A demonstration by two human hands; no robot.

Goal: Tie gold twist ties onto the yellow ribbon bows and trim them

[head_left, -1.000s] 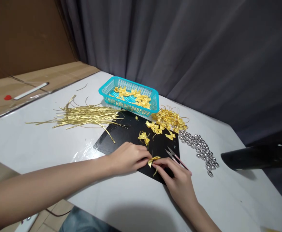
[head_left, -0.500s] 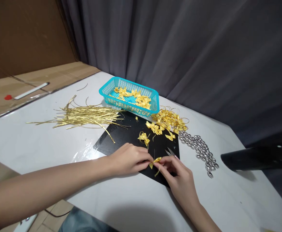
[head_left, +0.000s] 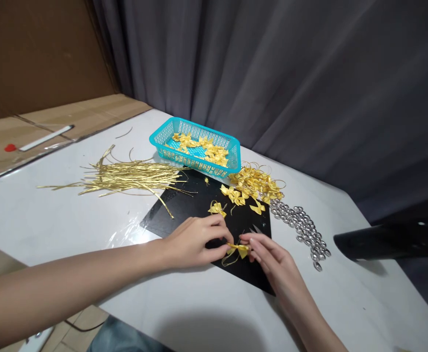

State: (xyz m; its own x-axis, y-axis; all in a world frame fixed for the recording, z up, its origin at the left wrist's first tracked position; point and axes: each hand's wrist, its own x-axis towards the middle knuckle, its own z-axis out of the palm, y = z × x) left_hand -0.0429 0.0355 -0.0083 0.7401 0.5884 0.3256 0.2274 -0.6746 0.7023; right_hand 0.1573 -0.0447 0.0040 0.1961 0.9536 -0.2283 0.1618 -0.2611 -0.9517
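A small yellow ribbon bow (head_left: 242, 251) with a loop of thin gold cord is held low over the black mat (head_left: 177, 208). My left hand (head_left: 199, 240) pinches the bow's left end between thumb and fingertips. On the other side, the closed fingers of my right hand (head_left: 272, 254) grip its right end. Metal scissor tips (head_left: 255, 229) show just beyond my right fingers; the rest is hidden, and I cannot tell whether they lie on the mat. Another bow with a cord loop (head_left: 217, 209) lies behind my left hand, and several loose bows (head_left: 235, 195) are farther back.
A blue plastic basket (head_left: 155, 140) of yellow bows stands at the back. Gold cords (head_left: 133, 177) lie in a heap at left. Looped bows (head_left: 256, 182) are piled at right, beside silver beads (head_left: 302, 225). A black cylindrical object (head_left: 375, 239) juts in from the right.
My right hand has moved slightly right, and its fingers are straighter. The bow now stretches between both hands, with its cord loop showing below. My left fingers have arched up a little.
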